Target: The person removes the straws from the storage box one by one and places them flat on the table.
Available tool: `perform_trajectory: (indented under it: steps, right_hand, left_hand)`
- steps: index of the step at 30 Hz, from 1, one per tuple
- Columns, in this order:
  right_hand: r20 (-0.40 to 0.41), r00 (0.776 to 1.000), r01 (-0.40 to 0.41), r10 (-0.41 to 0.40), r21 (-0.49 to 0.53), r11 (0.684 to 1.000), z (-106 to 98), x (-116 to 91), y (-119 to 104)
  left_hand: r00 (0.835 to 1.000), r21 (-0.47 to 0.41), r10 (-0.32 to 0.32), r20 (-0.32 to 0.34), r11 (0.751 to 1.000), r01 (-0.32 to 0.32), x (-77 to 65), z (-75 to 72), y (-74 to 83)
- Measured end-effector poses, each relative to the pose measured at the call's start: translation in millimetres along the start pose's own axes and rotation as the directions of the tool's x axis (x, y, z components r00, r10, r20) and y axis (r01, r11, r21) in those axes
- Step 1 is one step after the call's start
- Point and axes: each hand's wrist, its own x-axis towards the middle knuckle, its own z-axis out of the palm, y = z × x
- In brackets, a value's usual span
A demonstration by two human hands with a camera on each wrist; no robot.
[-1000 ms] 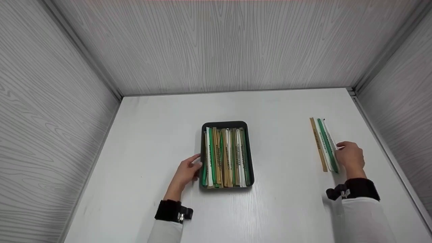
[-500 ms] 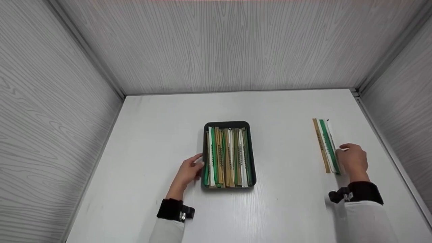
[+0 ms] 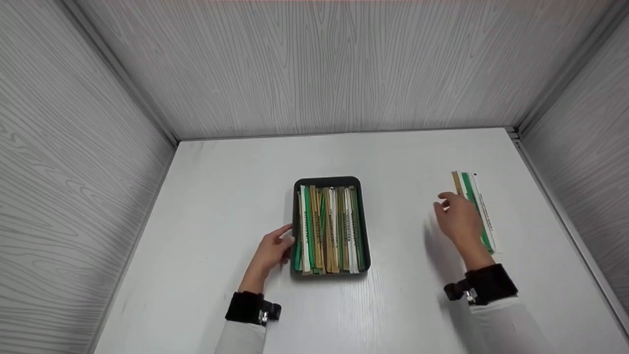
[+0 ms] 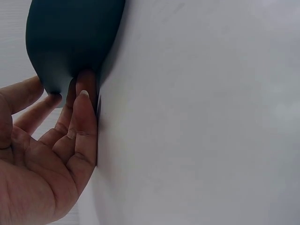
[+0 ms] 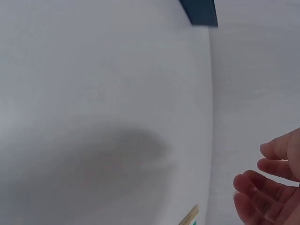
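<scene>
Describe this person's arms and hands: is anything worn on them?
The left hand and right hand are bare, without gloves. At each wrist sits a wide black band with a small black device and silver-coloured fitting. Plain pale-grey sleeves reach up to the bands.

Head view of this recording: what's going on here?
A person works bare-handed at a white table. The left hand touches the side of a black tray filled with slim packets in brown, white and green. The right hand is raised off the table with nothing visible in its fingers, and in the head view it partly covers a small row of loose packets lying on the table, to the right of the tray.
</scene>
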Motion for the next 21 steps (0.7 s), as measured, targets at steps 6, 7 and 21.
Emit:
perform_trajectory:
  steps: [6,7,21]
  right_hand:
    - [0.122,0.977,0.170,-0.174,0.043,0.985,33,-24,-70]
    - [0.147,0.970,0.189,-0.195,0.052,0.981,38,-27,-79]
    - [0.375,0.786,0.532,-0.491,-0.007,0.847,108,-64,-143]
  left_hand:
    - [1.000,-0.003,-0.019,0.005,1.000,0.019,-1.8,0.2,-1.7]
    - [1.000,-0.003,-0.018,0.004,1.000,0.018,-1.6,0.2,-1.4]
    - [1.000,0.008,-0.026,0.001,1.000,0.026,-5.1,-1.3,-1.1]
